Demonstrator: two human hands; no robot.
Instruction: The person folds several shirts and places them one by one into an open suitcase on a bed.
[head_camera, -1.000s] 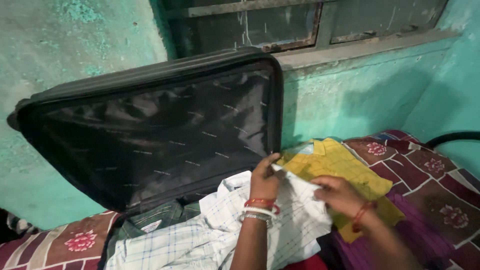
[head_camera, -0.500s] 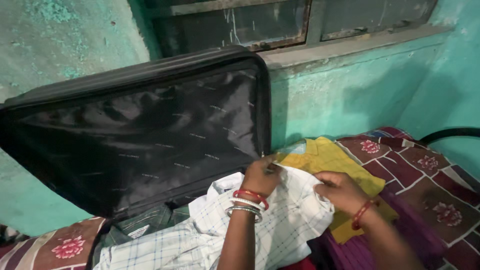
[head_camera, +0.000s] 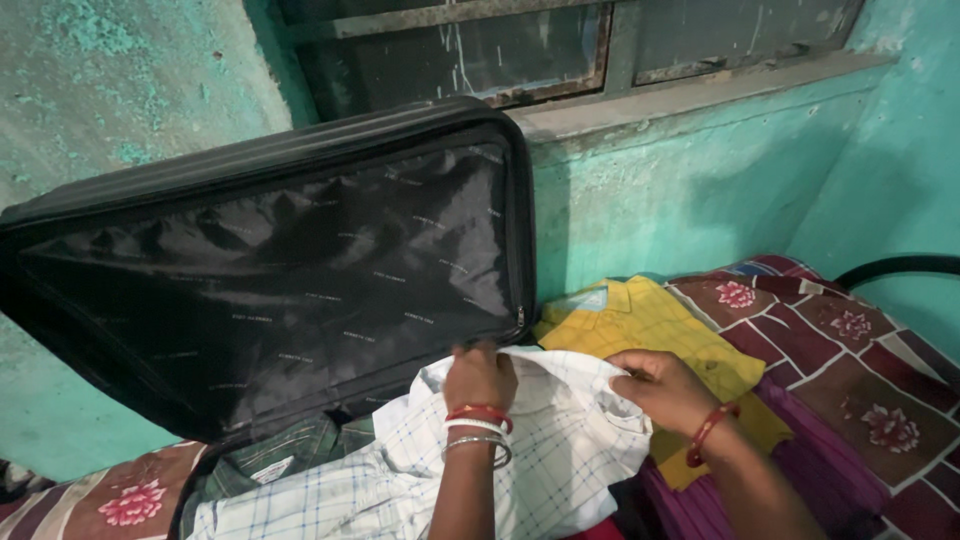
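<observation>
Both grips, left hand (head_camera: 480, 378) and right hand (head_camera: 665, 388), pinch one white checked shirt (head_camera: 560, 450); one yellow shirt (head_camera: 650, 325) beside.

The lower edge of the view cuts off the white checked shirt (head_camera: 560, 450) and both forearms. The left hand (head_camera: 480, 378) hides its fingertips in the cloth. The suitcase (head_camera: 270, 280) base lies mostly covered; its lid runs past the left edge.

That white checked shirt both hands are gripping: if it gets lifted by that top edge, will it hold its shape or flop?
Probably flop: the white checked shirt already lies rumpled and draped over the suitcase edge. It looks thin, so likely light. The left hand and right hand pinch separate spots, so the cloth between would likely sag.
</observation>
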